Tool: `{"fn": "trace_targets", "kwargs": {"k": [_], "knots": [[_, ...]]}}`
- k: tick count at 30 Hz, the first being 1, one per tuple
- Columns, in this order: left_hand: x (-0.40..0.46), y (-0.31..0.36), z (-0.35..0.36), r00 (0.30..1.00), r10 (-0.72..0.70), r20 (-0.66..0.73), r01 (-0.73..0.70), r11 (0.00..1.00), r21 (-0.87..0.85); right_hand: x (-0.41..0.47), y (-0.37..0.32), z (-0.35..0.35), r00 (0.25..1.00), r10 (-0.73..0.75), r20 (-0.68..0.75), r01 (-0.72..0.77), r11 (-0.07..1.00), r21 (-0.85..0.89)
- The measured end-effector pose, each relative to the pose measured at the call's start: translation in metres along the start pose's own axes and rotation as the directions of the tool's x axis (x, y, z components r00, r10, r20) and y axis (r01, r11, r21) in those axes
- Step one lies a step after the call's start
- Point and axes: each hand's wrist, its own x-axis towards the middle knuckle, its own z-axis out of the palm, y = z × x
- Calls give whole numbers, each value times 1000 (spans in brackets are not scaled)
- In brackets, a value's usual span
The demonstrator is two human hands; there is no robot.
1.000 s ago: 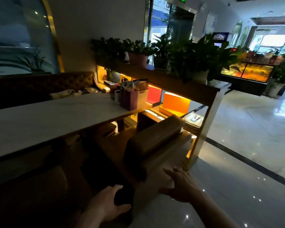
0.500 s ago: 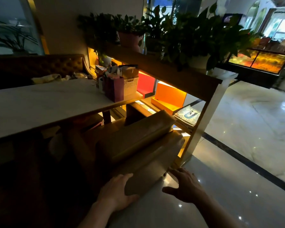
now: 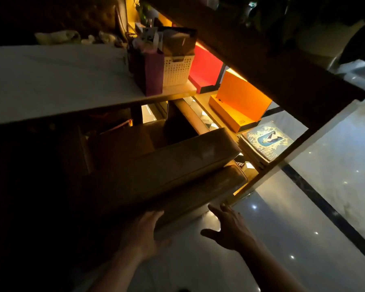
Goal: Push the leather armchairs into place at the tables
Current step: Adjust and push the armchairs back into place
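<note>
1. Head view: a brown leather armchair [image 3: 167, 165] is sitting with its seat tucked under the near edge of a pale marble-look table [image 3: 51, 81], and its padded backrest is facing the camera and running diagonally from lower left to upper right.
2. The left hand [image 3: 144, 232] is lying flat against the lower left end of the backrest, its fingers together and reaching upward on the leather, its palm pressing on the chair; it is gripping nothing.
3. The right hand [image 3: 228, 226] is hovering just beside the lower right part of the backrest, over the glossy floor [image 3: 282, 239], with its fingers spread and its thumb out to the left. The fingertips are lying close to the chair's lower edge, but whether they are touching it cannot be told in the dim light.
4. The armchair is therefore lying directly ahead of and above both hands, between them and the table.
5. On the table's right end a purple paper bag [image 3: 150, 72] and a white perforated basket [image 3: 177, 68] are standing side by side, touching.
6. To the right of the chair a wooden shelf unit [image 3: 261, 66] is glowing with warm light; on its lower shelf a red box [image 3: 204, 68], an open orange box [image 3: 240, 104] and a stack of magazines with a blue cover [image 3: 266, 142] are resting in a row.
7. The left side of the view is lying in deep shadow, and nothing there can be made out.
</note>
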Motion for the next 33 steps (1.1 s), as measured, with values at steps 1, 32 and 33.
{"fn": "trace_targets", "kwargs": {"k": [1,32,33], "knots": [[9,-1,7,999,-34,-6,34,999,-14,15,6,-1,999,-32,-1,32,999,-21],[46,-44,93,782,-267,-563,422,892,163,172,45,65,956,-275,-100,225,910,-349],[41,-47,96,778,-262,-572,421,892,164,167,43,69,958,-274,-88,226,906,-357]]}}
